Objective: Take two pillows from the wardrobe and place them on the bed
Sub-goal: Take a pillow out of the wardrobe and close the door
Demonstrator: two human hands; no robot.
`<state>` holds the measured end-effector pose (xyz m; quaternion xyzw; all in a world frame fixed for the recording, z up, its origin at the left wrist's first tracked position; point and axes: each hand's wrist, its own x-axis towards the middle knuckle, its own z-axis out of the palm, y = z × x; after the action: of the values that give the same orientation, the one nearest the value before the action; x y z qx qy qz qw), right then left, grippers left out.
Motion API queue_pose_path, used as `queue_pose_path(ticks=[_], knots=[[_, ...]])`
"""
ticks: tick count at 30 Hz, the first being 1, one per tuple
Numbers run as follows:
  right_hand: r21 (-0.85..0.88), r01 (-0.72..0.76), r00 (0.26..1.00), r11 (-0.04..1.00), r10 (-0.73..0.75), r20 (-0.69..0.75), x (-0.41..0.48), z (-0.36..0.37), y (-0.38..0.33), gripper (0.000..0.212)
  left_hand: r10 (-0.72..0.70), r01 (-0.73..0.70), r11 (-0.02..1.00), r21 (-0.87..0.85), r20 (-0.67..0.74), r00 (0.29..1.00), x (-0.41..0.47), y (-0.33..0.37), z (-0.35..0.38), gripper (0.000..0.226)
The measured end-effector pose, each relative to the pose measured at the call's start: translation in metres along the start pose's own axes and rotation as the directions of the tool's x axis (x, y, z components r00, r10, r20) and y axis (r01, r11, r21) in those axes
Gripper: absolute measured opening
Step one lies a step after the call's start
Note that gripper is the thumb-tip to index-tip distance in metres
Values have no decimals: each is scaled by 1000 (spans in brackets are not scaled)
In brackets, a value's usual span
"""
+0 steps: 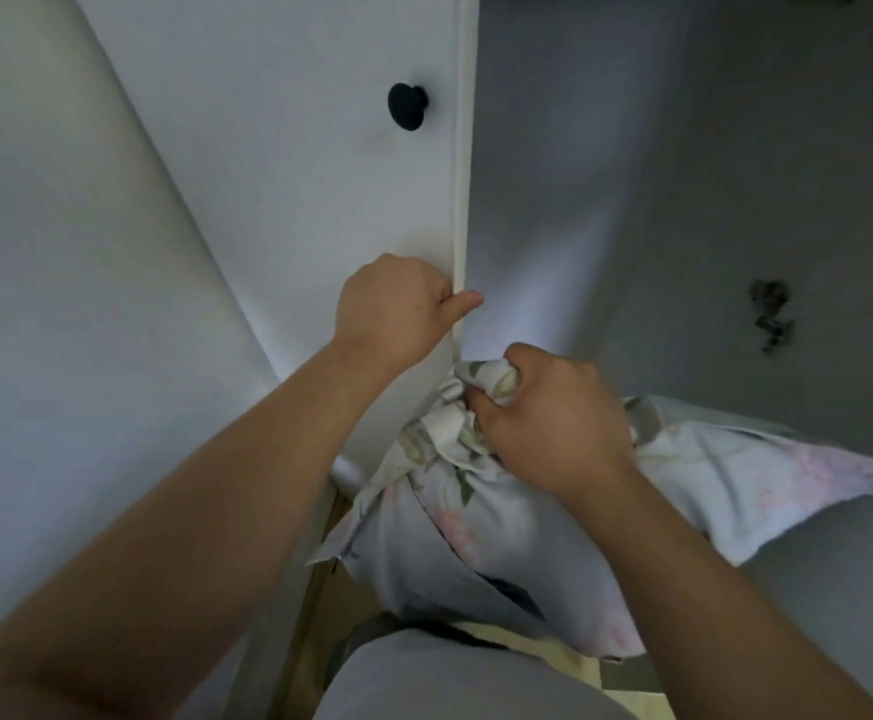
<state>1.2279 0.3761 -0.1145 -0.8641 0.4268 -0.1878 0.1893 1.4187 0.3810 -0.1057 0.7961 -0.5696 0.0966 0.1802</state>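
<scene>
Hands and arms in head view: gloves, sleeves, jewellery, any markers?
No gloves, rings or markers visible on the left hand or the right hand. The left forearm and right forearm are uncovered to the frame edge, with no sleeves, watch or bands in view. The grey fabric at the bottom edge is probably the person's clothing.

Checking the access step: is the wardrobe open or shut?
Open: right of the knobbed door, whose edge the left hand grips, the wardrobe interior shows.

The light was dim and cool; the wardrobe interior [683, 174] lay in grey shadow, the view soft and bowed at its edges.
</scene>
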Motion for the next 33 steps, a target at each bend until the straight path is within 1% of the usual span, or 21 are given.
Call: queue_pose_path(ticks=[3, 7, 11, 13, 18, 22, 25, 29, 30, 31, 32, 33], knots=[[-32, -98, 995, 995, 97, -38, 8, 6, -4, 41, 96, -96, 995, -18, 16, 995, 35, -2, 16, 67], [-71, -247, 966, 966, 240, -91, 23, 17, -19, 29, 244, -240, 966, -97, 26, 969, 69, -16, 35, 69], [-81, -376, 916, 923, 357, -183, 34, 31, -27, 28, 359, -354, 913, -202, -15, 933, 87, -27, 48, 58], [-68, -432, 884, 899, 407, -230, 38, 38, -33, 28, 396, -388, 886, -253, -18, 918, 96, -31, 51, 53], [-32, -514, 819, 857, 479, -316, 48, 53, -49, 28, 446, -415, 855, -310, 34, 894, 118, -39, 55, 47], [7, -572, 768, 820, 539, -347, 47, 58, -59, 26, 485, -430, 827, -363, 73, 871, 130, -47, 58, 31], [-2, -609, 740, 793, 567, -362, 43, 60, -62, 28, 480, -399, 816, -418, 105, 871, 137, -52, 61, 20], [18, -658, 691, 753, 613, -383, 32, 59, -64, 31, 471, -391, 819, -421, 102, 876, 134, -49, 58, 15], [27, -667, 680, 745, 623, -386, 28, 58, -64, 31, 491, -400, 804, -441, 110, 864, 129, -44, 55, 15], [36, -678, 667, 735, 634, -391, 24, 57, -64, 30, 537, -420, 763, -491, 121, 835, 122, -37, 49, 14], [50, -691, 649, 721, 649, -398, 19, 56, -63, 31, 607, -449, 701, -554, 131, 784, 112, -27, 43, 13], [65, -706, 627, 705, 666, -405, 14, 54, -62, 31, 688, -491, 625, -607, 132, 714, 101, -17, 35, 12]])
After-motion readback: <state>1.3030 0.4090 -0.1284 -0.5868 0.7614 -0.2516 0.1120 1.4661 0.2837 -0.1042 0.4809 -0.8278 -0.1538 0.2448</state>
